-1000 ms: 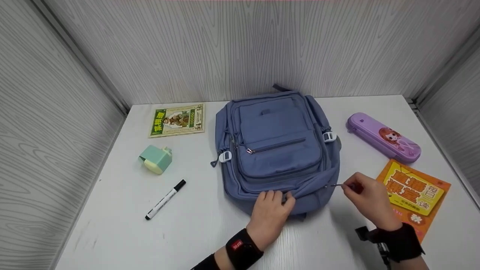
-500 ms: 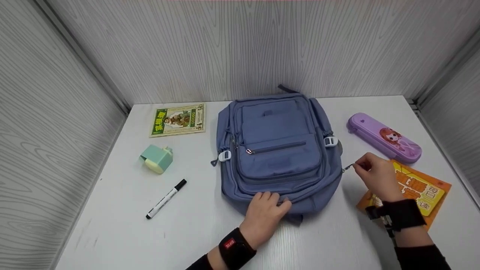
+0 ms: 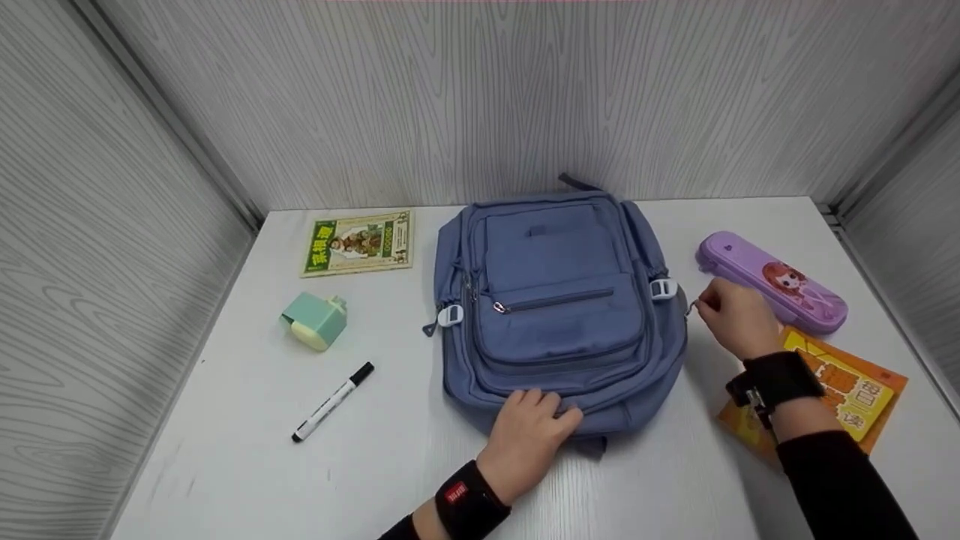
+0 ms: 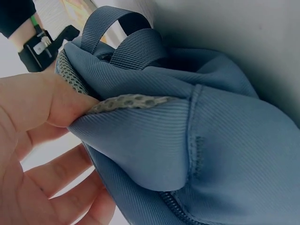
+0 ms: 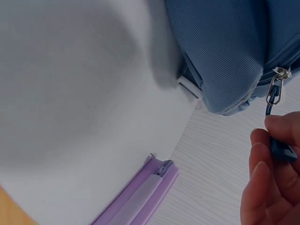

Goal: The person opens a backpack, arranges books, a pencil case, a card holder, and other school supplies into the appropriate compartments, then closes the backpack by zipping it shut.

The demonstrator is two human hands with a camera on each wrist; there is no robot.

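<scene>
A blue backpack (image 3: 555,322) lies on the white table, its front pockets facing up. My left hand (image 3: 525,442) grips the edge of the bag nearest me. In the left wrist view, the thumb (image 4: 70,103) presses on folded fabric with a strip of mesh lining (image 4: 131,101), and the other fingers lie on the far side of the fold. At the bag's right side, my right hand (image 3: 739,319) pinches a zipper pull. The right wrist view shows its dark tab (image 5: 282,151) between thumb and fingers, its cord leading to the metal slider (image 5: 281,74).
Beyond my right hand lies a purple pencil case (image 3: 772,281). An orange booklet (image 3: 847,390) is partly under my right forearm. On the left are a green-bordered booklet (image 3: 358,242), a mint and yellow carton-shaped object (image 3: 315,321) and a marker (image 3: 332,403). Wood-grain walls enclose the table.
My right hand has drawn the zipper pull from the bag's lower right corner up along its right side. The near edge lies smoother. My left hand keeps its grip, shifting slightly.
</scene>
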